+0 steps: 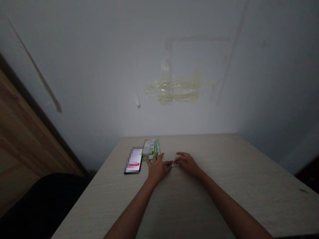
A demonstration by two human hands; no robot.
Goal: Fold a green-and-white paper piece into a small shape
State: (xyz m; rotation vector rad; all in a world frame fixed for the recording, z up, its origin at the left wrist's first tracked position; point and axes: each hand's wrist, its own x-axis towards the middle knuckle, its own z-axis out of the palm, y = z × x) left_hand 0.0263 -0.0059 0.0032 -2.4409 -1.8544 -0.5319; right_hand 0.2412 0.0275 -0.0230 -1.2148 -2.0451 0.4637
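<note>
Wide went the left hand (157,169), fingertips at the near edge of the green packets (150,148), thumb at a small clear piece (173,162)! The right hand (188,165) curled in opposite; whether it gripped, I couldn't tell. The piece lay low on the table (224,159), between the hands, nearer the far edge. Light, flat pressure looked wisest: anything that thin would likely crease. Toward the far left corner: glossy, flat packets, then a slim, hard-edged phone (134,161), all on pale wood grain!
</note>
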